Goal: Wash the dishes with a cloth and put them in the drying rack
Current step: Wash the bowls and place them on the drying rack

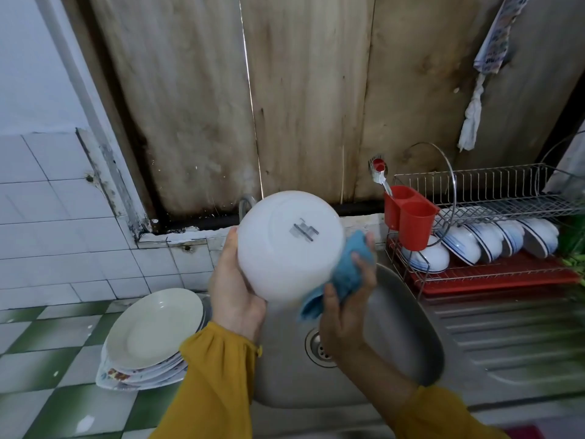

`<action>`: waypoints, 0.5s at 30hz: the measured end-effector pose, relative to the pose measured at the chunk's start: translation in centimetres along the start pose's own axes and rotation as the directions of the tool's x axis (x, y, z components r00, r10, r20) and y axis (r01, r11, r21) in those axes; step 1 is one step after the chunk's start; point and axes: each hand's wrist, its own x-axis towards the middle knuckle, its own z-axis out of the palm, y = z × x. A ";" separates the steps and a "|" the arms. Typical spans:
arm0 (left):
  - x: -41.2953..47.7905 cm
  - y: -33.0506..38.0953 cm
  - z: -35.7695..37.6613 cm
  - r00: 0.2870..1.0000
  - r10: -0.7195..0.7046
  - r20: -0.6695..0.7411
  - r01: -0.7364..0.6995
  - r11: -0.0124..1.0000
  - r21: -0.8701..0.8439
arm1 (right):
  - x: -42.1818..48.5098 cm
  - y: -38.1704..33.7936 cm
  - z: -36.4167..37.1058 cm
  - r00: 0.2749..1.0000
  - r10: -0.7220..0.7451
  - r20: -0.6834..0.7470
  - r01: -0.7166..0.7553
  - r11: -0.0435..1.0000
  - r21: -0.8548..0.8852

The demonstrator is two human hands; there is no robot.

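Over sink [402, 315], upturned white bowl [281, 258] in left fingers [230, 247], blue cloth [346, 270] in right fingers [360, 260]

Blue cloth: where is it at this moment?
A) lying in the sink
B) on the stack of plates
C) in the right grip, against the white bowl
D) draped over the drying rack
C: the right grip holds the blue cloth against the side of the white bowl, which the left grip holds with its base toward the camera, above the sink.
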 end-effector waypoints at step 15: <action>-3.4 4.2 0.1 0.780 0.483 0.398 -0.621 0.677 0.396 | 8.8 -4.8 -1.2 0.853 0.376 0.362 -0.465 0.862 0.200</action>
